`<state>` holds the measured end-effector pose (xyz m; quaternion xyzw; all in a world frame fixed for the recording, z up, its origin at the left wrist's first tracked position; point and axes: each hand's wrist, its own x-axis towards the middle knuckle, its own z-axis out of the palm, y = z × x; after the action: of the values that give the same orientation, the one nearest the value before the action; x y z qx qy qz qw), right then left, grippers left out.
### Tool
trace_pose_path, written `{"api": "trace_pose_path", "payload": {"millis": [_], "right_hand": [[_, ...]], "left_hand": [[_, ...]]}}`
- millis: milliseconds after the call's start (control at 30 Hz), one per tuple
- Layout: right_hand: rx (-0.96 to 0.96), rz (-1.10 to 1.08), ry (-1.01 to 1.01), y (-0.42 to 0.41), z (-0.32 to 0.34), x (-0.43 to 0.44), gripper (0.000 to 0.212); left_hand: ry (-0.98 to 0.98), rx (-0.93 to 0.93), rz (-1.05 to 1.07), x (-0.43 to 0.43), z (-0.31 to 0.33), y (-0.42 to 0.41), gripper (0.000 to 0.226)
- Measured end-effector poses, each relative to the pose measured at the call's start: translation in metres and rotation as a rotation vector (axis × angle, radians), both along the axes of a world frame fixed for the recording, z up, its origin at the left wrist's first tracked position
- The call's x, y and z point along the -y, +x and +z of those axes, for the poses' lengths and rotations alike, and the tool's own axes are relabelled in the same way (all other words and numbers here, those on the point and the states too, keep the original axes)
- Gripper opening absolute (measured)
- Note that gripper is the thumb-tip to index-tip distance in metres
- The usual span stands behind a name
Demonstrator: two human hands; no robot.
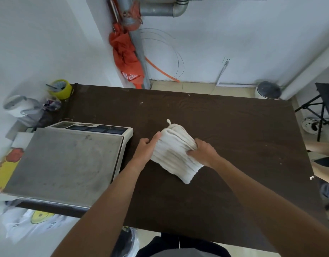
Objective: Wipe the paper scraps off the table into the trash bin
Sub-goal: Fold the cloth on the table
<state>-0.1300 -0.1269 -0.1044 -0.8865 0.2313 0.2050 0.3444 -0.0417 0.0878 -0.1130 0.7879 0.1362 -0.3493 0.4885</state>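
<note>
A folded white ribbed cloth [174, 153] lies on the dark brown table [234, 127] near its middle. My left hand [148, 148] grips the cloth's left edge and my right hand [204, 152] pinches its right side. Small pale paper scraps lie scattered on the table, one [141, 103] toward the far edge and one [311, 177] at the right edge. A bin lined with a plastic bag [127, 242] shows under the table's near edge, between my arms. A lidded white bin [268, 89] stands on the floor beyond the far right corner.
A weighing scale with a steel platter [67, 164] fills the table's left side. A yellow tape roll [61, 89], a white kettle [19, 107] and clutter sit at the far left. Another person's arm [321, 147] reaches in at the right, near a black stand [321, 108].
</note>
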Motion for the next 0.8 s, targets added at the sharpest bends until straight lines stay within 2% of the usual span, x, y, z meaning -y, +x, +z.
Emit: {"api": "trace_pose_path", "payload": {"millis": [133, 167, 200, 300, 400, 533, 633, 800], "right_hand": [[0.070, -0.034, 0.071, 0.014, -0.002, 0.009, 0.017], [0.079, -0.042, 0.093, 0.018, -0.002, 0.012, 0.016], [0.086, -0.056, 0.122, 0.021, -0.003, 0.015, 0.015], [0.118, -0.145, 0.261, 0.031, -0.004, 0.021, 0.016], [0.143, -0.267, 0.411, 0.041, -0.001, 0.025, 0.017], [0.134, -0.378, 0.601, 0.059, 0.000, 0.021, 0.029], [0.145, -0.468, 0.685, 0.076, 0.000, 0.014, 0.035], [0.131, -0.571, 0.752, 0.100, 0.002, 0.011, 0.032]], "left_hand": [[-0.085, -0.110, 0.077, -0.003, -0.038, 0.018, 0.117], [-0.084, -0.131, 0.076, 0.000, -0.027, 0.017, 0.116], [-0.080, -0.146, 0.059, 0.006, -0.008, 0.016, 0.108], [-0.079, -0.184, -0.007, 0.013, 0.007, 0.022, 0.058], [-0.233, -0.265, 0.033, 0.011, 0.006, 0.039, 0.058], [-0.419, -0.269, 0.221, 0.023, 0.004, 0.055, 0.032], [-0.447, -0.283, 0.203, 0.038, 0.002, 0.062, 0.030], [-0.455, -0.131, 0.253, 0.048, -0.004, 0.088, 0.041]]}}
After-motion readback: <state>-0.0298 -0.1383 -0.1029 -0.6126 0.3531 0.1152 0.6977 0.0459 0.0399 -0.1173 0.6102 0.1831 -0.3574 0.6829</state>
